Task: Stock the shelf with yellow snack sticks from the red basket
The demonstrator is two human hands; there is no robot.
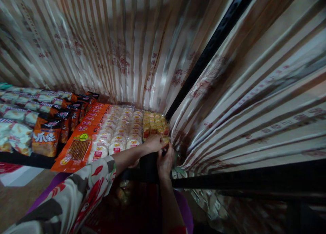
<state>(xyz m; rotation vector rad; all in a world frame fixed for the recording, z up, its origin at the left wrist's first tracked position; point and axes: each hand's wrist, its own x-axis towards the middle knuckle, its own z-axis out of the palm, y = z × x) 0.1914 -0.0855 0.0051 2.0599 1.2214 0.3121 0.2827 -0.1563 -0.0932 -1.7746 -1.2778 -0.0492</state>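
My left hand (153, 143) reaches over the front of a shelf to the nearest of the yellow snack packs (155, 122) stacked in rows at the shelf's right end. Its fingers are curled on a pack at the front corner. My right hand (165, 161) comes up from below, right beside the left, fingers closed at the same corner by the black shelf rail (229, 183). What the right fingers pinch is too dark to name. My left sleeve (76, 193) is patterned red, grey and cream.
White round-cake packs (119, 132) lie left of the yellow ones, then orange snack bags (78, 149) and dark orange bags (47, 139). Striped shiny curtain (122, 47) hangs behind and to the right. A black upright post (203, 60) stands at the corner.
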